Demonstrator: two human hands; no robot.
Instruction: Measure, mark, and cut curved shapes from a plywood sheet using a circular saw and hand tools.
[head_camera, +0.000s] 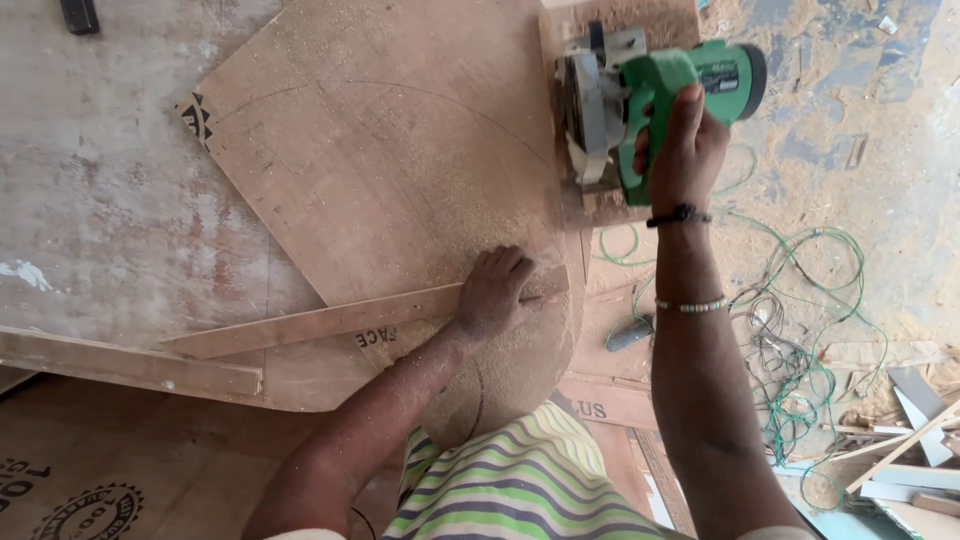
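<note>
Gripping the handle of a green-and-grey handheld circular saw (640, 105), the right hand (685, 150) is closed tight, with the saw sitting on the far right edge of a large brown plywood sheet (390, 150) dusted with sawdust. The left hand (495, 292) lies palm-down with fingers curled, pressing on a long thin wooden strip (330, 322) that crosses the sheet nearer the body.

As I judge it, the pressing hand lies below the blade along the pencilled curve, so a slip or kickback could reach it. The tangled green cable (800, 330), on the sawdust-strewn floor just right of the right forearm, could snag.

Black stamped lettering sits beside the left wrist; a black triangular stamp (196, 120) marks the sheet's far left corner; a round black stamp (95, 510) shows low left.
</note>
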